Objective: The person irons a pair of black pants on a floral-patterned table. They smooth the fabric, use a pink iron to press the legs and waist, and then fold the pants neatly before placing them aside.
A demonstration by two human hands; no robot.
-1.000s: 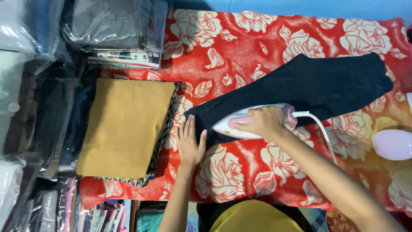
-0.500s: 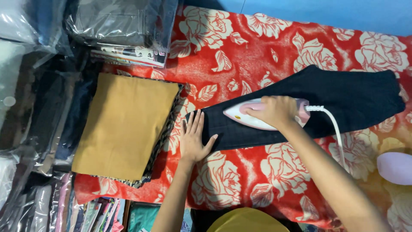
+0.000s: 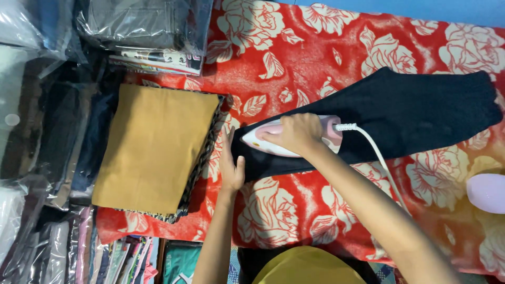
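A black garment (image 3: 410, 115) lies flat on a red cloth with cream roses (image 3: 315, 58). My right hand (image 3: 294, 132) grips the handle of a white and pink iron (image 3: 258, 141), whose tip rests at the garment's left end. A white cord (image 3: 379, 155) trails from the iron's back toward me. My left hand (image 3: 230, 167) lies flat with fingers apart, pressing the garment's left edge just beside the iron's tip.
A folded mustard cloth (image 3: 152, 147) tops a stack of folded fabrics to the left. Plastic-wrapped garments (image 3: 142, 23) lie along the far left and top left. A pale pink rounded object (image 3: 486, 192) sits at the right edge.
The iron has slid left along the garment to its left end with my right hand. My left hand has stayed at the garment's edge.
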